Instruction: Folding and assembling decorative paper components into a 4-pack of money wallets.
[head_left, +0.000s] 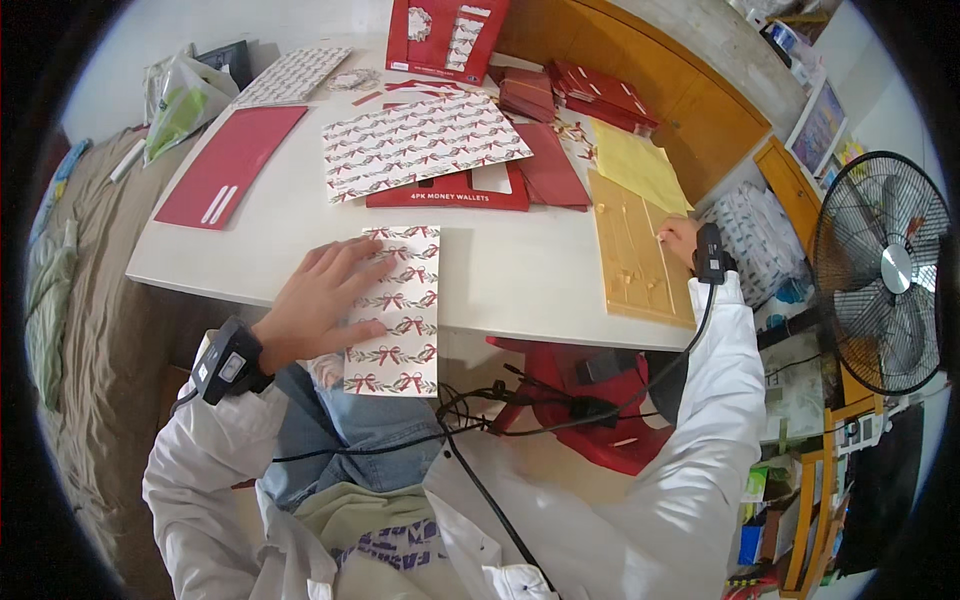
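Note:
My left hand (325,305) rests with fingers spread on a narrow white card (405,320) patterned with green garlands and red bows. The card's lower end sticks out past the table's near edge. At the right, my right hand (682,240) has its fingers drawn together against a yellow backing sheet (640,265) that carries a few small translucent pieces. What those fingers pinch, if anything, is too small to make out. A second, plainer yellow sheet (640,160) overlaps the far end of the first.
Patterned sheets (425,145) lie over a red printed package (450,198) in the middle. A red card (232,165) with two white strips is at left. Red cards (600,95) are stacked at the back. A fan (890,270) stands at right; black cables (470,425) hang before my lap.

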